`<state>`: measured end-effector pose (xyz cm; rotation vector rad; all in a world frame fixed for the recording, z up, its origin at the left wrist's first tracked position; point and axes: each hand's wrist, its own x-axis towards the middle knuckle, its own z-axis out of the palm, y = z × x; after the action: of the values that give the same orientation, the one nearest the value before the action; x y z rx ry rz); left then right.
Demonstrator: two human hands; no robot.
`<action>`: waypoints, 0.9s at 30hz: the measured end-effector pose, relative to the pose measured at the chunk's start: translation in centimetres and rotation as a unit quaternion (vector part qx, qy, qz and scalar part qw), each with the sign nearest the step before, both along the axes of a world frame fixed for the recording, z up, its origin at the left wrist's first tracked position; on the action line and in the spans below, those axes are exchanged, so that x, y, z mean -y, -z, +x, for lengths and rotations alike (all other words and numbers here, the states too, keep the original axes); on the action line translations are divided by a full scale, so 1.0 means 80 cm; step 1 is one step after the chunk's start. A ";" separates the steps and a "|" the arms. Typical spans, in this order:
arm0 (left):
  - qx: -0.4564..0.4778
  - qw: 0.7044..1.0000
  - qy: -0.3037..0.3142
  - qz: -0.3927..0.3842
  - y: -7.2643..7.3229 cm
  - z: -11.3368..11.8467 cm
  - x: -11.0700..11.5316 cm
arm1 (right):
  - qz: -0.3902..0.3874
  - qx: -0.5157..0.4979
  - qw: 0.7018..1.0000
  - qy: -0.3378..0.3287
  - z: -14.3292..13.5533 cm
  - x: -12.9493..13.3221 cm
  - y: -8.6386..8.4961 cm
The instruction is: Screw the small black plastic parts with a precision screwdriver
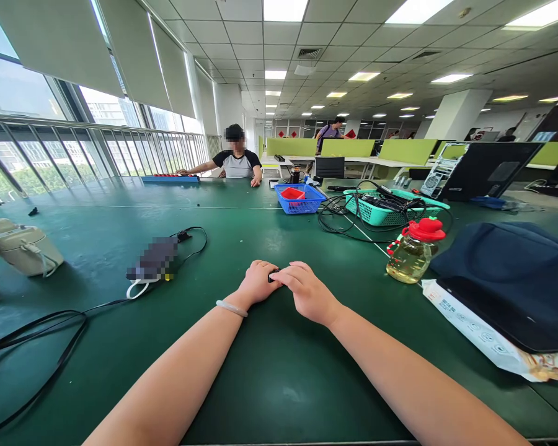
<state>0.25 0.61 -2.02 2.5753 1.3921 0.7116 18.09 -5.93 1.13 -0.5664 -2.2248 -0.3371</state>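
Both my hands meet over the green table point(274, 384), straight ahead of me. A small black object point(273, 276) shows between them; most of it is covered by fingers, so its kind cannot be made out. My left hand point(258, 282), with a pale bangle point(231, 308) on the wrist, is closed around the object from the left. From the right, my right hand point(309, 292) reaches over with bent fingers, their tips closed at the object's top and near side.
To the right are a red-lidded bottle point(409, 257), a dark blue bag point(511, 266) and a white packet point(478, 331). Farther off stand a blue basket point(300, 204) and a teal basket point(376, 215) with cables. Leftward lie a strap point(69, 316) and a beige pouch point(28, 248). A person point(237, 161) sits opposite.
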 end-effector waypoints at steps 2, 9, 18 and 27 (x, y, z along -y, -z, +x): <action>-0.004 1.000 -0.004 0.001 0.000 0.000 0.000 | 0.008 0.022 1.000 0.006 0.000 0.001 0.000; -0.010 1.000 -0.002 0.001 -0.007 -0.002 0.007 | 0.017 0.075 0.997 0.014 0.001 0.004 -0.002; -0.005 1.000 0.003 -0.008 0.001 -0.006 -0.001 | 0.040 0.090 0.995 0.007 0.000 0.004 -0.004; 0.002 1.000 0.006 -0.014 0.000 -0.006 -0.001 | 0.063 0.080 0.995 0.012 0.000 0.005 -0.008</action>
<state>-0.27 0.65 -2.03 2.5577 1.3751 0.6903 18.12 -6.33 1.77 -0.5142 -2.3317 -0.5486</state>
